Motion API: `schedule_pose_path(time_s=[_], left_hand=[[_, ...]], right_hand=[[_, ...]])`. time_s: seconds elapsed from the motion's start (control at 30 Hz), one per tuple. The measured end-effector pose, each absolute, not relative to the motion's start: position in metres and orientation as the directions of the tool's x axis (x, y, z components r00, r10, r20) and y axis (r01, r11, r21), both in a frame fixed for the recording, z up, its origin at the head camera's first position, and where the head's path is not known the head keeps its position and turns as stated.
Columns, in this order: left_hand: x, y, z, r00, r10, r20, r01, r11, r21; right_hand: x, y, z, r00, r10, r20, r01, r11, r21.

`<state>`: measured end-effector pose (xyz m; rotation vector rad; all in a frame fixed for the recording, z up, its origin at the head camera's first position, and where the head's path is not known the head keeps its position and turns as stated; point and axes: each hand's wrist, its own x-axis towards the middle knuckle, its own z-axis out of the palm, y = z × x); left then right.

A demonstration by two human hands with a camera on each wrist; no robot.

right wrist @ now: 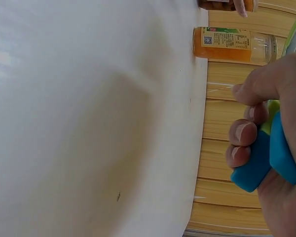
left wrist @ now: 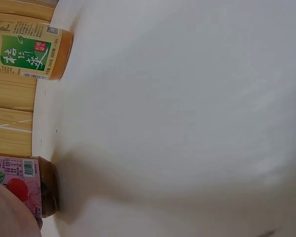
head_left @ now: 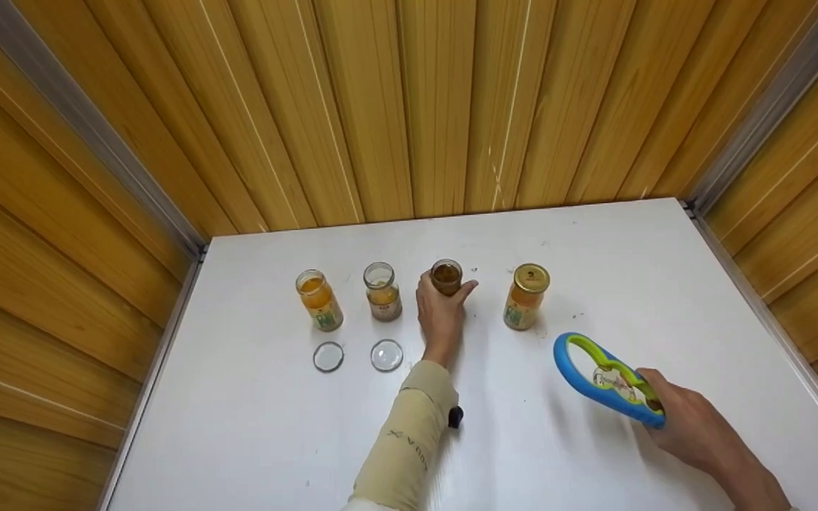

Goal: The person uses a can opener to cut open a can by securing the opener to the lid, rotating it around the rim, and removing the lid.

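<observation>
My left hand [head_left: 441,312] holds a glass jar of dark brown contents [head_left: 446,275] around its body, thumb out to the right. In the left wrist view this jar [left wrist: 48,187] has a pink label with a red fruit. The jar's mouth looks uncovered. My right hand [head_left: 696,429] grips a blue and green jar opener [head_left: 597,396] by one end, above the table at the right. A pale printed piece shows inside the opener's loop. Between the hands stands an orange-filled jar [head_left: 522,309] with its gold lid [head_left: 531,277] on.
To the left stand two uncovered jars, one with orange contents [head_left: 323,309] and one with paler contents [head_left: 385,305]. Before them lie two round lids, the left lid [head_left: 328,356] and the right lid [head_left: 386,355]. Wood-patterned walls [head_left: 437,106] border the white table [head_left: 253,426].
</observation>
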<state>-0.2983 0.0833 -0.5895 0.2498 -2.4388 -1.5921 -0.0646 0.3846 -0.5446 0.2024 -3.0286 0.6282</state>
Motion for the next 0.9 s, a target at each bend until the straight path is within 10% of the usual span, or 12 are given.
schedule_pose_path(time_s=[0.9], left_hand=[[-0.273,0.061,-0.566,-0.980,-0.164,-0.116,-0.158,0.272,0.949]], right_hand=[[-0.070,0.371,-0.531,-0.985,-0.145,0.090,-0.169,0.909,-0.381]])
